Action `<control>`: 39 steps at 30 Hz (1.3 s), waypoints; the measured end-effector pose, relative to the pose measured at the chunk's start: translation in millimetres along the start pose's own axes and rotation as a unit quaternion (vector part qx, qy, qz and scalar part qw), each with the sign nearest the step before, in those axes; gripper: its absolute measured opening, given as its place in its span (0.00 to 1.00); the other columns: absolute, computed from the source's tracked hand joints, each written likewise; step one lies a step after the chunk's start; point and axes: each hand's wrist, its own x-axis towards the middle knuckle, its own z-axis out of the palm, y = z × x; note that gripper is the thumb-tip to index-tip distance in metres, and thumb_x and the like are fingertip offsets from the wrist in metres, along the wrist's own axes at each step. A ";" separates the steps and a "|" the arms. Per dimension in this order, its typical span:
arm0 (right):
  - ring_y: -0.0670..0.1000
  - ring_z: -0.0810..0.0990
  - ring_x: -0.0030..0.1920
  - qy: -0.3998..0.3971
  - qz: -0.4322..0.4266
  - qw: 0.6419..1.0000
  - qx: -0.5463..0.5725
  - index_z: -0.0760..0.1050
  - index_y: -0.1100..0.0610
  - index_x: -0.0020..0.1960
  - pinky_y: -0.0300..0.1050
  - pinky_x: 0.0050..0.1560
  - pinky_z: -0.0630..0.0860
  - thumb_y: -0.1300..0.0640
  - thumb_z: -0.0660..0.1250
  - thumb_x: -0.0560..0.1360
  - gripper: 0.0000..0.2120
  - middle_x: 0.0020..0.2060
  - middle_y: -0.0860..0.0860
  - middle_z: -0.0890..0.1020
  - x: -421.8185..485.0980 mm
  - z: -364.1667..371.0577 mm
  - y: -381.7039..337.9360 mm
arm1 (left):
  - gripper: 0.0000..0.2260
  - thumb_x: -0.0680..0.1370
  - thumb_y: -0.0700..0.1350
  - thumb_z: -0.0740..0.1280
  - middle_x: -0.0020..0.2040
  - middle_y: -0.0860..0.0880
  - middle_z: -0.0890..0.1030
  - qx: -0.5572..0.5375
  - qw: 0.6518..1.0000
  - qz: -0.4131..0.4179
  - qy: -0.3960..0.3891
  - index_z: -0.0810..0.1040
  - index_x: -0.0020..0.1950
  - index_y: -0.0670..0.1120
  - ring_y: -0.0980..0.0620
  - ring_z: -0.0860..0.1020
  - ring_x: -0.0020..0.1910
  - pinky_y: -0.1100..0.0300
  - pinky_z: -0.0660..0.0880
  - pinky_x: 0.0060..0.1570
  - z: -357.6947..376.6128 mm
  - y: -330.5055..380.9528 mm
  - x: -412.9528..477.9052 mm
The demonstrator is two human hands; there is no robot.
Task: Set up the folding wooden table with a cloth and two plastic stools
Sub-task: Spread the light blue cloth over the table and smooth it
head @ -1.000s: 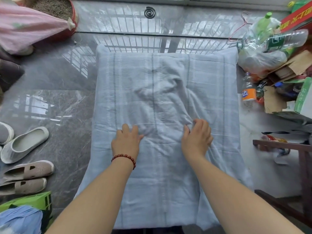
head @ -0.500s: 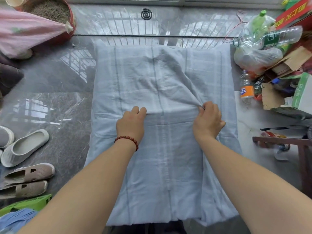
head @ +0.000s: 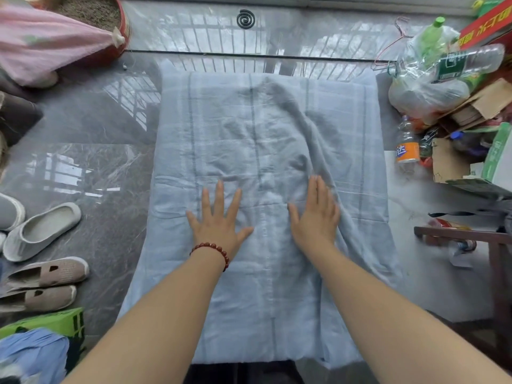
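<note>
Both hands have released their pinches: the left hand point(head: 219, 217) and right hand point(head: 315, 214) now press flat, fingers straight, on the cloth point(head: 263, 128). Smoothing seems nearly finished; stools remain.

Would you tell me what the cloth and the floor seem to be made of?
The cloth looks like woven cotton, matte, pale blue with darker stripes; it wrinkles and drapes. The floor seems polished grey stone or tile: veined, with mirror-like reflections.
</note>
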 end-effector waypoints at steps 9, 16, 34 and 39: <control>0.49 0.32 0.75 -0.080 -0.057 0.992 -0.082 0.37 0.45 0.77 0.51 0.73 0.34 0.49 0.48 0.82 0.28 0.75 0.49 0.33 -56.9 19.9 44.6 | 0.36 0.77 0.66 0.50 0.74 0.49 0.27 0.017 0.999 -0.021 -0.027 0.27 0.72 0.57 0.43 0.32 0.74 0.36 0.50 0.70 17.7 -11.6 -28.2; 0.51 0.45 0.77 -0.041 -0.072 0.996 -0.014 0.53 0.48 0.77 0.49 0.74 0.47 0.55 0.51 0.82 0.24 0.78 0.50 0.46 -93.6 25.4 65.7 | 0.32 0.81 0.58 0.51 0.75 0.47 0.31 0.004 1.000 -0.005 -0.030 0.33 0.75 0.55 0.42 0.36 0.75 0.40 0.51 0.72 49.2 5.3 -71.1; 0.52 0.64 0.71 -0.003 -0.012 0.987 0.163 0.59 0.58 0.73 0.47 0.70 0.63 0.58 0.62 0.76 0.27 0.71 0.52 0.66 -218.9 38.9 135.5 | 0.26 0.73 0.55 0.68 0.64 0.47 0.66 0.121 0.976 0.172 0.057 0.64 0.65 0.44 0.47 0.67 0.62 0.56 0.69 0.51 128.7 48.6 -175.9; 0.56 0.62 0.70 -0.014 -0.050 0.998 0.020 0.63 0.61 0.69 0.48 0.68 0.61 0.64 0.64 0.70 0.28 0.71 0.54 0.64 -229.1 44.4 159.6 | 0.13 0.64 0.41 0.77 0.44 0.46 0.77 0.130 0.970 0.193 0.077 0.78 0.44 0.43 0.44 0.77 0.42 0.58 0.64 0.29 133.3 55.3 -181.2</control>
